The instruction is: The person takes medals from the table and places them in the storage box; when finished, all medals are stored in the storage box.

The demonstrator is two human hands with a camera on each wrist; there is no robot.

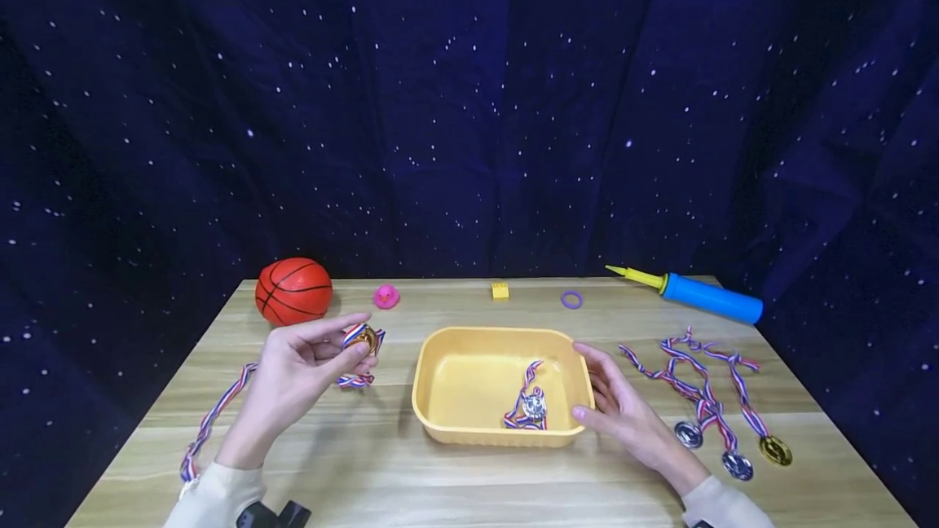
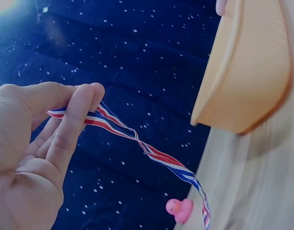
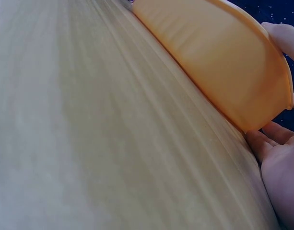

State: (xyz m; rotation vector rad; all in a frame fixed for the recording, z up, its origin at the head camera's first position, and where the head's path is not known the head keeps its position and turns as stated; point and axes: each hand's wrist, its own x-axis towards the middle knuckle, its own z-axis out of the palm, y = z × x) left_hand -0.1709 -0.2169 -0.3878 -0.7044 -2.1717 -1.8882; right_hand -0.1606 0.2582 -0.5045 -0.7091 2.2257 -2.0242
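My left hand is raised above the wooden table, left of the yellow tray, and pinches a gold medal between thumb and fingers. Its striped ribbon trails down onto the table toward the left edge. In the left wrist view the fingers pinch the ribbon. My right hand rests with relaxed fingers against the tray's right wall; the right wrist view shows the fingers at the tray's corner. A silver medal with its ribbon lies in the tray.
Three more medals with tangled ribbons lie right of the tray. Along the table's far edge stand an orange basketball, a pink duck, a yellow brick, a purple ring and a blue pump. A starry dark curtain hangs behind.
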